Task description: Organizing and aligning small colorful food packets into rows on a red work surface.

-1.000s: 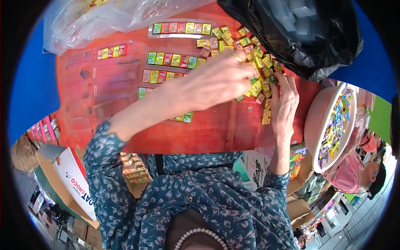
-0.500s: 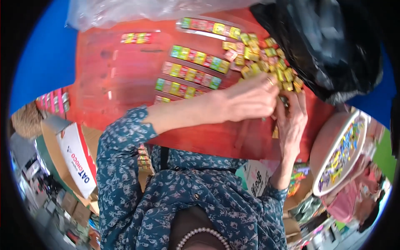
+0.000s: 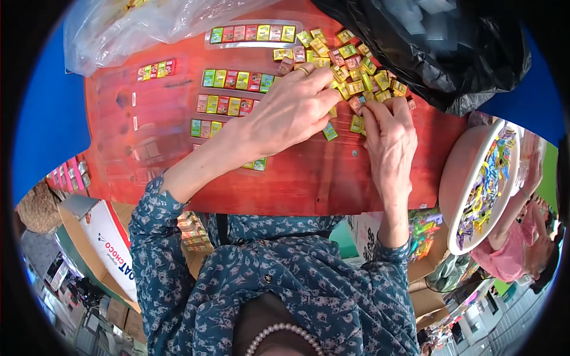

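My left hand (image 3: 297, 110), with a ring on one finger, reaches over the rows to the left side of a loose pile of small wrapped candies (image 3: 355, 88). Its fingers are bent together, and whatever they hold is hidden. At the pile's near edge, my right hand (image 3: 392, 136) has its fingers closed at a small red and green wrapped candy (image 3: 357, 105). A single green candy (image 3: 329, 132) lies between the hands. Clear plastic trays hold rows of candies (image 3: 234, 80), partly covered by my left hand and forearm.
A filled clear tray (image 3: 252, 34) lies at the back, with a short candy row (image 3: 157, 70) to its left. Clear plastic (image 3: 119, 35) and a black bag (image 3: 439, 65) border the red table (image 3: 285, 193). At right stands a tub (image 3: 454, 178) of colourful wrapped pieces; another person is beyond it.
My left hand has moved left, away from my right hand, and now sits at the pile's left edge. The right hand has shifted slightly left. The view has shifted too.
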### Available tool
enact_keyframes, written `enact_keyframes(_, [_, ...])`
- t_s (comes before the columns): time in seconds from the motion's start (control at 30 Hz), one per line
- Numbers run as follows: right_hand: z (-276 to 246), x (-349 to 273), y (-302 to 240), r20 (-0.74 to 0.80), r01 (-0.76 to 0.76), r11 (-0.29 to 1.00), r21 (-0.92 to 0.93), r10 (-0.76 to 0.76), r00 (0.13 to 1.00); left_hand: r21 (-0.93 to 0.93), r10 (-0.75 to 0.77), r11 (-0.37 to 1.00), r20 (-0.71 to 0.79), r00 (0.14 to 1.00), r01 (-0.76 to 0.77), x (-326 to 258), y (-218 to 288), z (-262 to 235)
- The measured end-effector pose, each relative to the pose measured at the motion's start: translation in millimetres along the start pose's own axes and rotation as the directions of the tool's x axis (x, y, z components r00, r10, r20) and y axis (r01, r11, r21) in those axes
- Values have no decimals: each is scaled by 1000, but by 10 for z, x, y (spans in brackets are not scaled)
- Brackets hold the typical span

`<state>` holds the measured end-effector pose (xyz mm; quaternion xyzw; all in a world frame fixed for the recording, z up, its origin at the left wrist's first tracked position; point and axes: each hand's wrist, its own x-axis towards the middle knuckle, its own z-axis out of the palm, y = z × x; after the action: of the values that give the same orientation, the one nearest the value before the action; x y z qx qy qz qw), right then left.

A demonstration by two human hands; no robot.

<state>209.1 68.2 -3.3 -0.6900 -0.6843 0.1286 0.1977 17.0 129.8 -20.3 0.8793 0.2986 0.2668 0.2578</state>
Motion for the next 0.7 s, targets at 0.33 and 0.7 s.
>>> enact_keyframes(0.33, [30, -13, -64, -17, 64, 996, -59, -65, 998, 183, 67, 979, 133, 989, -91, -125, 125, 29])
enact_keyframes(0.7, [91, 18, -115, 4, 70, 997, -43, -70, 998, 441, 90, 880, 208, 974, -176, 153, 265, 313])
